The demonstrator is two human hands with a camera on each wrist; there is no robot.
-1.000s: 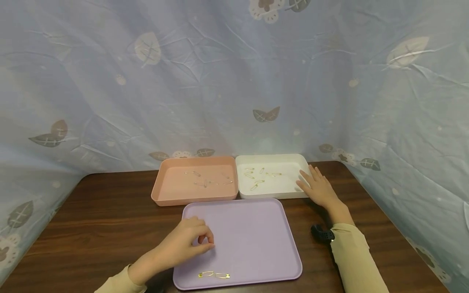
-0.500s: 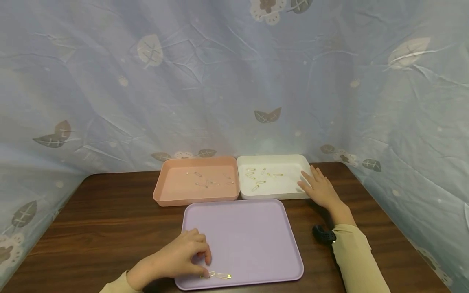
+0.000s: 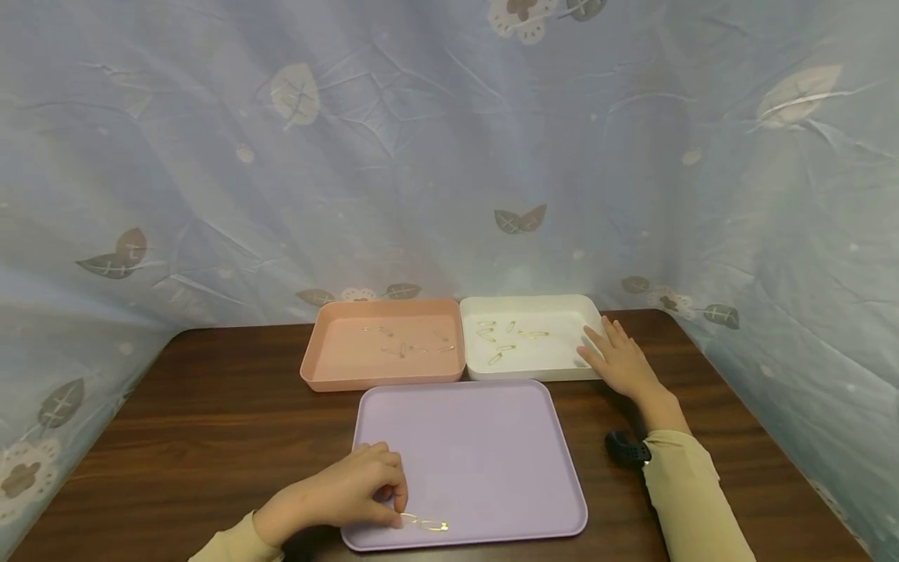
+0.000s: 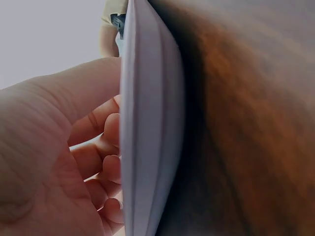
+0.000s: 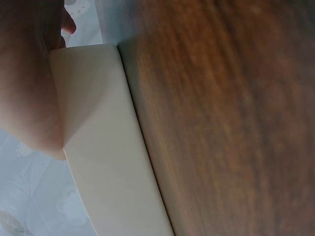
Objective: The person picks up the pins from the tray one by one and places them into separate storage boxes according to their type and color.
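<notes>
My left hand (image 3: 393, 515) lies curled on the near left corner of the purple tray (image 3: 477, 453), thumb and forefinger pinching the left end of the gold safety pins (image 3: 428, 524). In the left wrist view, the fingers of the left hand (image 4: 106, 147) curl against the purple tray's rim (image 4: 147, 123). My right hand (image 3: 611, 355) rests flat with straight fingers on the right rim of the white tray (image 3: 534, 375), which holds several gold pins (image 3: 497, 355). The right wrist view shows the palm of that hand (image 5: 29, 73) against the white tray's wall (image 5: 103, 147).
A pink tray (image 3: 330, 378) with several silver pins (image 3: 403, 349) stands left of the white one, at the back of the brown wooden table (image 3: 211, 421). A blue leaf-patterned cloth (image 3: 421, 156) hangs behind and at both sides. A black wrist camera (image 3: 625, 450) sits on my right wrist.
My left hand has come down from the tray's middle left to the gold pins at its near edge and closed on them. The right hand has stayed on the white tray.
</notes>
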